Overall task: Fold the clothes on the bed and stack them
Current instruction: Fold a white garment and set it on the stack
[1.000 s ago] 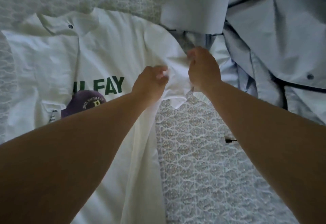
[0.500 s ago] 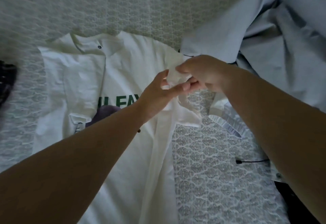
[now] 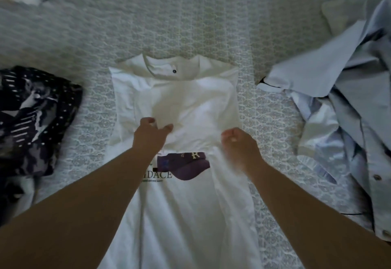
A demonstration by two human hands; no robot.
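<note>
Nearest, the white T-shirt (image 3: 186,215) lies face up along the middle of the bed (image 3: 190,14), hem toward the viewer and collar at the far end, with both sides already turned in over the chest so the body is a narrow strip. On it, just nearer than the hands, a purple cap graphic (image 3: 186,166) carries a pale monogram that looks like an "R", and beside it dark lettering reads "IDACE", the start hidden by the left forearm; a smaller line beneath is too fine to read. The left hand (image 3: 151,137) rests on the folded-in flap, fingers (image 3: 167,128) apart and lightly curled, touching the cloth more than gripping it. The right hand (image 3: 241,146) hovers at the right fold with fingers curled together; whether they pinch fabric I cannot tell. To my judgement the shirt is roughly half folded: the lengthwise folds are in, the crosswise fold is left. At the left a dark patterned garment (image 3: 36,120) looks already folded, while at the right a heap of pale blue shirts (image 3: 349,110) lies crumpled, so most of the folding and all the stacking remain.
</note>
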